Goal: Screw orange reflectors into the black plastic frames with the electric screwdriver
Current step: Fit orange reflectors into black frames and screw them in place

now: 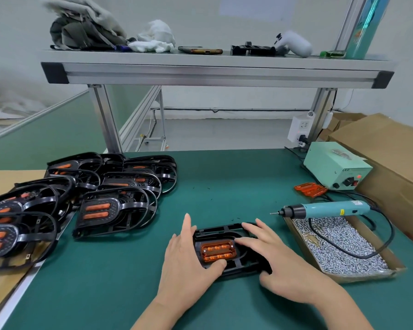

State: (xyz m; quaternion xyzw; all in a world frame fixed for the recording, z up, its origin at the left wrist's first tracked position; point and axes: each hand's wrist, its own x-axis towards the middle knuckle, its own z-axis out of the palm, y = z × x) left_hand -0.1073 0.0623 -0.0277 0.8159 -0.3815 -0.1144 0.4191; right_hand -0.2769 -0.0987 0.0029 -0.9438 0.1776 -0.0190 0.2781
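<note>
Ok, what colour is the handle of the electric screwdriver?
Teal blue, with a black nose end. The electric screwdriver shows best in the head view, the only one here.

pale wall, aluminium shelf over a green-topped bench.

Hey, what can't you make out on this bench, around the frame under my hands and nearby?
All in the head view:
The black frame: its left and near edges lie under the left hand and right hand.
The orange reflector: the left thumb covers part of its near edge; screw seating too small to judge.
The finished frames: pile cut off by the left edge.
The control box: label blurred.
</note>
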